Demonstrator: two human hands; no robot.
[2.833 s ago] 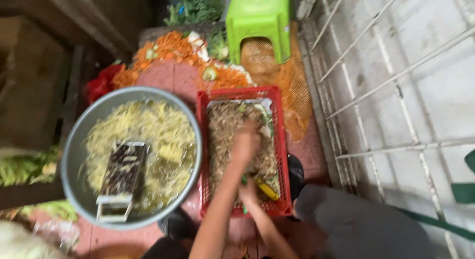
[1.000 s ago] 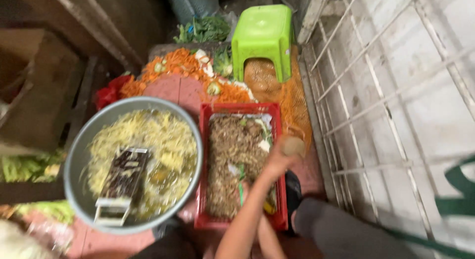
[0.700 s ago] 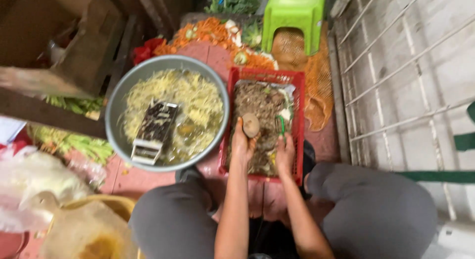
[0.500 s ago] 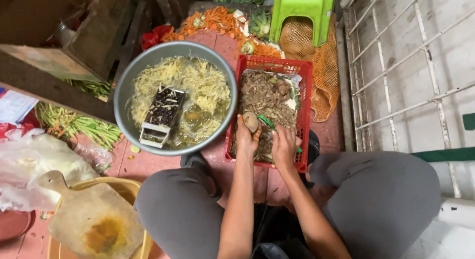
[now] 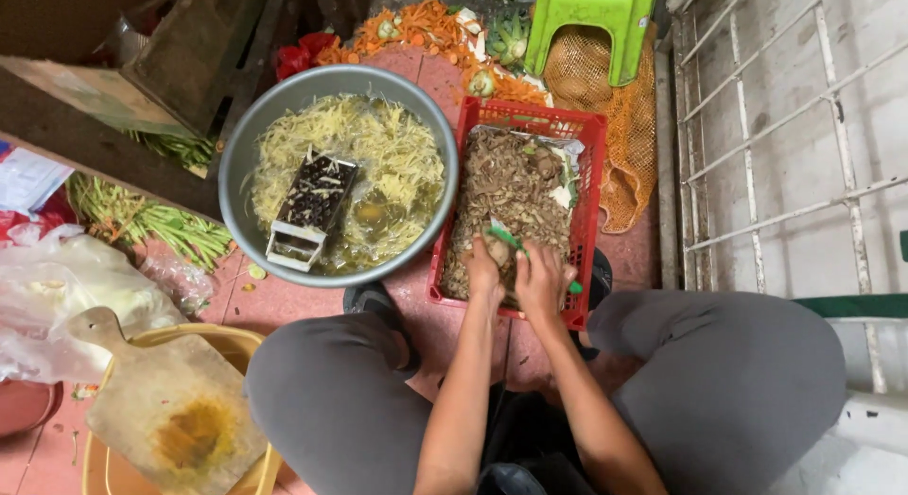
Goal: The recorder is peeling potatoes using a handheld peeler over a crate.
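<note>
Green-handled peeler (image 5: pixel 511 240) sits in the right hand (image 5: pixel 541 279), fingers curled tight on it, over the near end of the red plastic crate (image 5: pixel 594 173). Left hand (image 5: pixel 483 266) grips a small pale brown root (image 5: pixel 498 253), fingers wrapped narrow, touching the right hand. Both hang just above the crate's near rim.

Crate: lattice walls, rectangular, filled with brown papery peelings (image 5: pixel 506 188), a few green and white scraps at the far right corner.

Steel basin (image 5: pixel 241 145) touches the crate's left wall: round, smooth, holding pale yellow wet shreds (image 5: pixel 378 140) and a box grater (image 5: pixel 310 209) lying on its side near the left rim.

Vs 0.5 s ago: hands have shifted slightly nearer the crate's near rim, and the peeler's green tip now shows between them. Crate, basin and grater are in the same layout.

Outward: orange carrot peel pile (image 5: pixel 421 27) past the basin's far rim, lime plastic stool (image 5: pixel 591 22) over an orange net sack (image 5: pixel 615 117) beyond the crate's far corner. Worn wooden cutting board (image 5: pixel 170 410) rests on a yellow tub (image 5: pixel 104 467), near left. Green stalks (image 5: pixel 142 221) and clear bags (image 5: pixel 66 287) sit further left.

Room: white metal grille (image 5: pixel 785 145) closes the right side, with a narrow strip of red tile floor (image 5: pixel 284 306) between crate and grille. Grey-trousered knees (image 5: pixel 331 382) bracket the near edge.
</note>
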